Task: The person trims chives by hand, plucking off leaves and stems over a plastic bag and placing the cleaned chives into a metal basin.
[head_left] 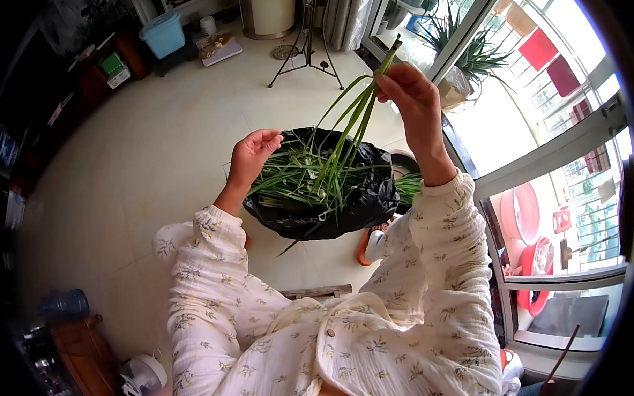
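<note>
My right hand (410,96), raised at the upper right, pinches a small bunch of long green leafy stalks (362,109) near its top end. The leaves hang down over a black plastic bag (373,200), which holds a heap of similar greens (297,176). At the bag's upper left edge is my left hand (257,154), its fingers drawn together; whether anything is between them is too small to tell. More greens (407,187) lie just right of the bag, partly under my right sleeve.
A metal stand (308,58) stands on the tiled floor beyond the bag. A blue bin (163,33) and a tray (221,50) are at the upper left. Glass sliding doors (484,197) run along the right, with a potted plant (468,60) behind.
</note>
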`<move>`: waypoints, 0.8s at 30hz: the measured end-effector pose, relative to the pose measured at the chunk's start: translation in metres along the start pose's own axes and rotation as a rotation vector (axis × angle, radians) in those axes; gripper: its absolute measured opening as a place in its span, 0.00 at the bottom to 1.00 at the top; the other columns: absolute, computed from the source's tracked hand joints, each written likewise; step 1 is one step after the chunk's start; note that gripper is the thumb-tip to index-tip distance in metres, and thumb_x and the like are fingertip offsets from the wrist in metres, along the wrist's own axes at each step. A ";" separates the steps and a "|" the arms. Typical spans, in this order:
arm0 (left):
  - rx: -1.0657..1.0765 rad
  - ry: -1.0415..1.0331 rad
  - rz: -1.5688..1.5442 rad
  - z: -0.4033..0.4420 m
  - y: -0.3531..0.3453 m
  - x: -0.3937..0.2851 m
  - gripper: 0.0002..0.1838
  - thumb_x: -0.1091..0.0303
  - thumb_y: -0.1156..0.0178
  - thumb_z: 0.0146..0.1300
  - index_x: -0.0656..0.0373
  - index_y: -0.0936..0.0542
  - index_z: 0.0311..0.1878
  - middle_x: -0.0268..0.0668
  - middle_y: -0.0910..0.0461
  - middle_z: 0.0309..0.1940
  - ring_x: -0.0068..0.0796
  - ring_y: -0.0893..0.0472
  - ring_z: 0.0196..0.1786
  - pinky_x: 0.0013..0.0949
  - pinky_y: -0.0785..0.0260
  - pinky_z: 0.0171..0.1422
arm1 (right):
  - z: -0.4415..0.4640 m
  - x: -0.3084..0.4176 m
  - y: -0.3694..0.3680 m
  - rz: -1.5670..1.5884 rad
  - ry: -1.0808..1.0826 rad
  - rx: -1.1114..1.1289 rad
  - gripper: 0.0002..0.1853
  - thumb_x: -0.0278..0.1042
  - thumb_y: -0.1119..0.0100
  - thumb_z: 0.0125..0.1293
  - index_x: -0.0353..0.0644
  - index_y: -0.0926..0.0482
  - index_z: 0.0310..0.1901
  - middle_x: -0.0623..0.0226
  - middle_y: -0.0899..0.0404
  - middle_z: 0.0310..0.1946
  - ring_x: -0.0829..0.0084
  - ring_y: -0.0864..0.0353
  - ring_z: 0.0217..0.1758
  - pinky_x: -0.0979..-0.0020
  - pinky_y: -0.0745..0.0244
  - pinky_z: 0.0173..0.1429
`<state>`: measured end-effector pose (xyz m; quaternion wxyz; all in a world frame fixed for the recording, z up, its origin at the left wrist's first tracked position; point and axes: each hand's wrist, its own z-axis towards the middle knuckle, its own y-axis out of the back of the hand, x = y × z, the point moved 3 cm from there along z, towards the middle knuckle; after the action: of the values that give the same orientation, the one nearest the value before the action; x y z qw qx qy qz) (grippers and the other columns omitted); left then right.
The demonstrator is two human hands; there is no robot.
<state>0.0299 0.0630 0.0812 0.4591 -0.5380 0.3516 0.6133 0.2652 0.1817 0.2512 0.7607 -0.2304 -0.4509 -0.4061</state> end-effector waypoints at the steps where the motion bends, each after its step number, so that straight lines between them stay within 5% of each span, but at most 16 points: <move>1: -0.016 -0.015 -0.099 0.002 -0.003 -0.007 0.14 0.67 0.38 0.63 0.62 0.21 0.50 0.32 0.18 0.40 0.17 0.21 0.41 0.21 0.29 0.49 | 0.003 0.003 0.005 0.011 0.026 -0.031 0.06 0.28 0.39 0.64 0.35 0.22 0.37 0.72 0.21 0.28 0.84 0.24 0.31 0.81 0.27 0.40; 6: 0.187 -0.060 -0.115 0.012 -0.028 -0.033 0.29 0.52 0.41 0.64 0.59 0.32 0.63 0.37 0.26 0.56 0.26 0.27 0.57 0.32 0.38 0.64 | 0.003 -0.033 0.004 0.048 -0.033 -0.082 0.07 0.30 0.38 0.63 0.35 0.22 0.36 0.71 0.21 0.27 0.83 0.24 0.29 0.80 0.26 0.37; 9: 0.301 -0.100 -0.055 0.013 -0.053 -0.021 0.34 0.52 0.39 0.63 0.59 0.37 0.66 0.38 0.26 0.56 0.28 0.28 0.58 0.35 0.40 0.66 | -0.003 -0.062 -0.010 0.086 -0.093 -0.107 0.06 0.30 0.37 0.63 0.36 0.22 0.34 0.71 0.21 0.27 0.83 0.23 0.28 0.81 0.26 0.36; 13: 0.338 -0.018 -0.068 0.016 -0.082 -0.001 0.29 0.61 0.36 0.62 0.60 0.35 0.63 0.35 0.23 0.49 0.24 0.23 0.47 0.28 0.31 0.55 | -0.008 -0.102 -0.028 0.053 -0.203 -0.044 0.07 0.29 0.37 0.62 0.35 0.23 0.33 0.73 0.22 0.25 0.85 0.25 0.28 0.82 0.28 0.33; 14: 0.288 -0.010 -0.123 0.019 -0.086 0.005 0.20 0.65 0.39 0.65 0.63 0.29 0.57 0.32 0.21 0.40 0.19 0.22 0.40 0.24 0.29 0.48 | -0.010 -0.109 -0.031 0.048 -0.227 -0.040 0.07 0.29 0.37 0.62 0.34 0.23 0.33 0.73 0.23 0.24 0.85 0.26 0.27 0.82 0.28 0.33; 17: 0.278 0.046 -0.148 0.027 -0.081 0.003 0.14 0.66 0.44 0.68 0.62 0.26 0.53 0.33 0.20 0.37 0.22 0.22 0.43 0.29 0.29 0.52 | -0.006 -0.114 -0.025 0.037 -0.241 -0.092 0.07 0.30 0.38 0.63 0.35 0.23 0.34 0.72 0.23 0.25 0.84 0.25 0.27 0.81 0.28 0.33; 22: 0.052 0.275 -0.286 0.027 -0.059 0.006 0.13 0.63 0.54 0.73 0.59 0.24 0.49 0.30 0.21 0.32 0.22 0.22 0.38 0.26 0.31 0.44 | 0.004 -0.095 0.021 0.115 -0.191 -0.184 0.09 0.33 0.41 0.66 0.36 0.22 0.36 0.67 0.20 0.28 0.78 0.20 0.28 0.79 0.25 0.35; 24: -0.040 0.318 -0.387 0.027 -0.042 0.018 0.12 0.64 0.55 0.73 0.61 0.26 0.48 0.36 0.21 0.33 0.30 0.20 0.39 0.31 0.28 0.46 | 0.007 -0.086 0.049 0.123 -0.142 -0.235 0.09 0.34 0.43 0.67 0.36 0.22 0.37 0.66 0.19 0.29 0.78 0.20 0.29 0.78 0.23 0.36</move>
<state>0.0607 0.1052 0.0708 0.4963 -0.6940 0.2975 0.4283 0.2793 0.2495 0.1807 0.7182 -0.3733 -0.4378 -0.3913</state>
